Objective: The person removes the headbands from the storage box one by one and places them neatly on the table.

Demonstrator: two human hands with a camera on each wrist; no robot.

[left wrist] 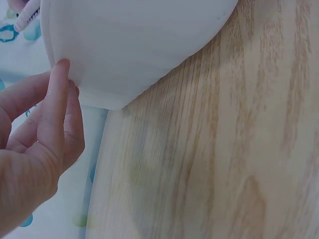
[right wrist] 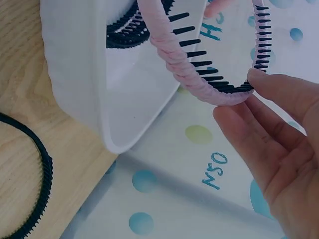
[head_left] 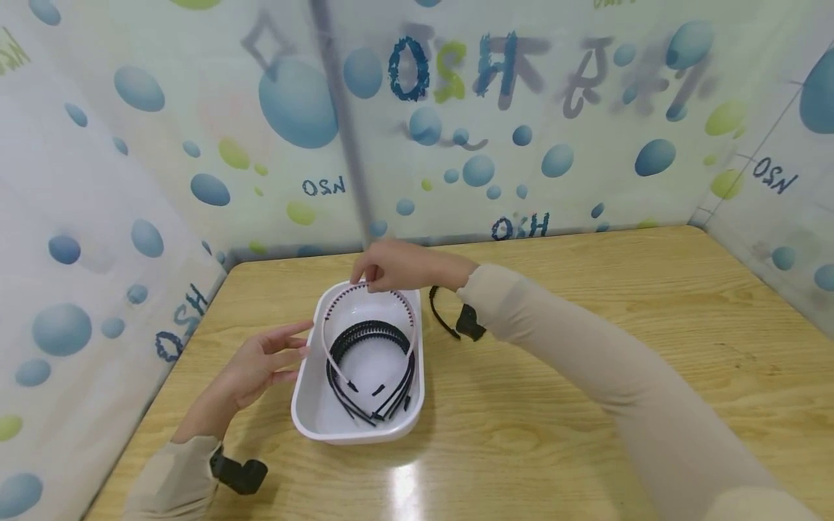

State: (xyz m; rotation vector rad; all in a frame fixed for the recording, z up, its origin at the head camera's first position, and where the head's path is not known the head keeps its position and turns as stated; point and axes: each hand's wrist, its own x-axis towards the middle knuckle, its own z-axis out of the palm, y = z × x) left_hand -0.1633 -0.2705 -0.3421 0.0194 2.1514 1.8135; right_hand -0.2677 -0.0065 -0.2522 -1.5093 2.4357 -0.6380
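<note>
My right hand [head_left: 399, 265] pinches the top of a pink headband [right wrist: 180, 67] between thumb and fingers. The band is wrapped in twisted pink cloth and has black teeth along its inner side. It hangs over a white plastic basin [head_left: 311, 423], its two ends pointing down. Inside the basin lie several black toothed headbands [head_left: 371, 329], nested together. At the basin's left side, my left hand [head_left: 260, 365] touches the rim with its fingertips, its fingers mostly straight; the left wrist view shows them against the outer wall [left wrist: 134, 45].
A black headband [right wrist: 47, 184] lies on the wooden table [head_left: 586, 405] just right of the basin, partly hidden by my right sleeve in the head view. Patterned wall sheets [head_left: 417, 159] enclose the table's back and sides. Each wrist wears a black camera [head_left: 239, 474].
</note>
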